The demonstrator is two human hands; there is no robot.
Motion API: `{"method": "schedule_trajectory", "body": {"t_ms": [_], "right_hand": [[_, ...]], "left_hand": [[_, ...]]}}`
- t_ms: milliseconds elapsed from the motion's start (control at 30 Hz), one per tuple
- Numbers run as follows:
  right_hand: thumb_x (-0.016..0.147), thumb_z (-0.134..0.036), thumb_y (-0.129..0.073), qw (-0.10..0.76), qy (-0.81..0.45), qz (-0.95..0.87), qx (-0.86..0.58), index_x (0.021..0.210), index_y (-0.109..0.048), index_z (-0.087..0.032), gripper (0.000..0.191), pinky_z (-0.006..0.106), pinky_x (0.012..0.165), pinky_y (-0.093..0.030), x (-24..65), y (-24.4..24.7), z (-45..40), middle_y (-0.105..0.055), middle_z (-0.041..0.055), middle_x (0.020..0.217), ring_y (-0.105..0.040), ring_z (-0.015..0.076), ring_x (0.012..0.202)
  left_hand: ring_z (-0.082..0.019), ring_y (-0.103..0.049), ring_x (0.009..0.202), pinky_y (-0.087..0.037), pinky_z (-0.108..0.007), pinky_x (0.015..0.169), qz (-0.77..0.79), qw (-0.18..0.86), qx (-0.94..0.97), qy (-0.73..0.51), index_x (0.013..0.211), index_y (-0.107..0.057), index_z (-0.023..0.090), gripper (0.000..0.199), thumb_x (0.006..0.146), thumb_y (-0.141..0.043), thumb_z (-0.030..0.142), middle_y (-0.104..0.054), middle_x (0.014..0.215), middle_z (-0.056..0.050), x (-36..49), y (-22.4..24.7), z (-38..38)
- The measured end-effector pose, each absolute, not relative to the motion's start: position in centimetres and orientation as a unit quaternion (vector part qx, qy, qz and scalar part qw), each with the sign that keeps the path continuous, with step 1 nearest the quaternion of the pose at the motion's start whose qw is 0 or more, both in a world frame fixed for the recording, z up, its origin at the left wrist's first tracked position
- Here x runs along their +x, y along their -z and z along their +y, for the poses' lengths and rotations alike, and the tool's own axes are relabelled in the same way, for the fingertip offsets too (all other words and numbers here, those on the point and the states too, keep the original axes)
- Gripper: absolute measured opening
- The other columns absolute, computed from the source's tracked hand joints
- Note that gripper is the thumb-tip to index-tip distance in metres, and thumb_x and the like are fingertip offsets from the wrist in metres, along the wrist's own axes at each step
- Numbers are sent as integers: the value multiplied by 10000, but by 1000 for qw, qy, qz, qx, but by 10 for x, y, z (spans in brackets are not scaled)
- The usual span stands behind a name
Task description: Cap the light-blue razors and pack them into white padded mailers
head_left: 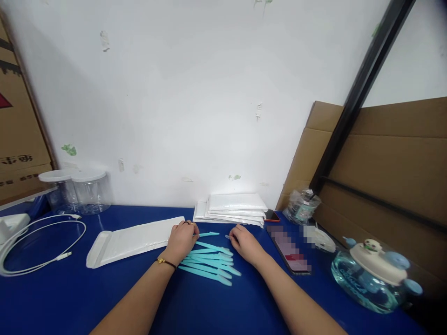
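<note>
My left hand is closed around the handle end of a turquoise eyebrow razor, whose slim tip points right. My right hand, a short gap away, pinches a small translucent piece that looks like a blade cap. Below and between the hands lies a loose fan of several turquoise eyebrow razors, their tips to the right. Under or just behind my left wrist, a white padded envelope lies flat with its flap end to the left.
A stack of white padded envelopes sits against the wall. To the right are a phone, a bagged bottle and a clear water jug. Two lidded jars and a coiled white cable are at left.
</note>
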State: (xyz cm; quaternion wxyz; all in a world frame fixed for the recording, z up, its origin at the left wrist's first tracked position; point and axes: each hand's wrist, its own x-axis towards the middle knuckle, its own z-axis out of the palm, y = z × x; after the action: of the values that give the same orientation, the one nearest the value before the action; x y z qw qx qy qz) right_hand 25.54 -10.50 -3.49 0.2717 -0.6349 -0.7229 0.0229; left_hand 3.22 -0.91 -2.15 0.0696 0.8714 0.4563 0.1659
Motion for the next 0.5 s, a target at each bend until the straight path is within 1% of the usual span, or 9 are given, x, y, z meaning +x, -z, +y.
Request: {"method": "schedule_trajectory", "body": {"t_ms": [133,300,500], "right_hand": [[865,-140,-474,294,-54,-715,-632,793,-589,-190,144,265,710,-452,257,35,-105,-574,36,839,-573,161,774],[855,-153,-498,302,-78,-713,-628,781,-608,-192,138,255,697,-442,256,32,-105,-583,23,825,-577,151,755],[840,-142,-513,302,-90,-720,-618,776,-621,-186,134,238,670,-429,249,29,-107,-583,17,805,-569,141,728]], "left_hand": [[-189,-551,921,-334,-304,789,448,108,871,-170,764,-642,235,65,767,-582,211,-646,853,-6,33,20,-10],[-182,-556,922,-327,-300,786,427,110,880,-174,752,-642,238,64,762,-594,196,-650,846,6,35,16,-13],[-180,-557,909,-336,-298,793,414,120,889,-155,779,-649,234,67,767,-586,218,-652,868,-5,38,13,-18]]}}
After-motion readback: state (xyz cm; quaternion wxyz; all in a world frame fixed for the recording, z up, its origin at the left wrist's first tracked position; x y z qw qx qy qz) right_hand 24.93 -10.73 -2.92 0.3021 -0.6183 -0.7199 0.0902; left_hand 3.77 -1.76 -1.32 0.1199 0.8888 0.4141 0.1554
